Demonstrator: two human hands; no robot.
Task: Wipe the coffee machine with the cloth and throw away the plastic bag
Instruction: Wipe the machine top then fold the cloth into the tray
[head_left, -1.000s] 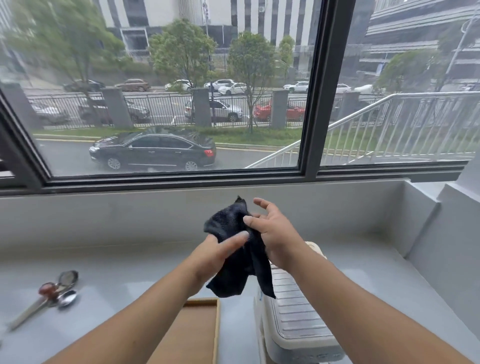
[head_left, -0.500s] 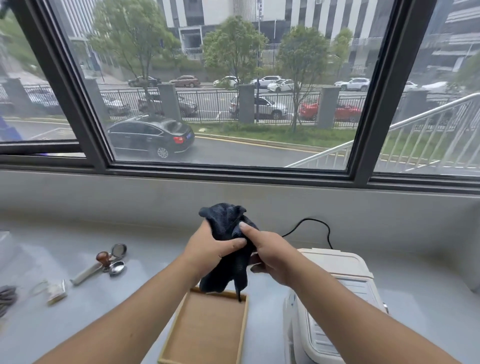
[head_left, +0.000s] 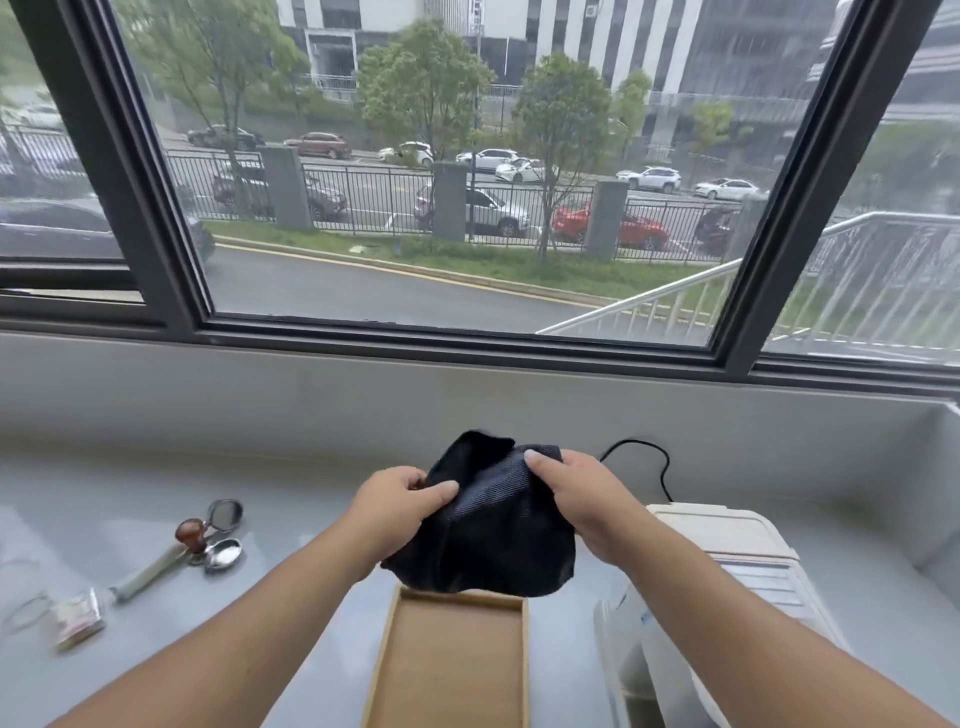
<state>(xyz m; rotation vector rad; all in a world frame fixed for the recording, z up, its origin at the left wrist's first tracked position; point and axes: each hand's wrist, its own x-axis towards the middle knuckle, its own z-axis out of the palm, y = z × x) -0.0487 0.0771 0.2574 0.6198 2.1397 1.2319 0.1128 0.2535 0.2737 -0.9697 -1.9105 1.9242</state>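
Observation:
A dark blue cloth (head_left: 493, 525) hangs spread between both hands above the grey counter. My left hand (head_left: 395, 501) pinches its left edge and my right hand (head_left: 582, 493) grips its upper right corner. The white coffee machine (head_left: 727, 566) stands at the lower right, just under my right forearm, with a black cable (head_left: 657, 457) running behind it. A small clear plastic bag (head_left: 78, 618) with something inside lies on the counter at the far left.
A shallow wooden tray (head_left: 452, 665) lies right under the cloth. A coffee tamper with a brown knob (head_left: 189, 535) and metal spoons (head_left: 223, 553) lie at the left. The counter (head_left: 291, 525) ends at a low wall under a big window.
The cloth was bunched between my hands; now it is pulled apart and spread wider. The view has swung left and down, showing more of the counter, tray and coffee machine.

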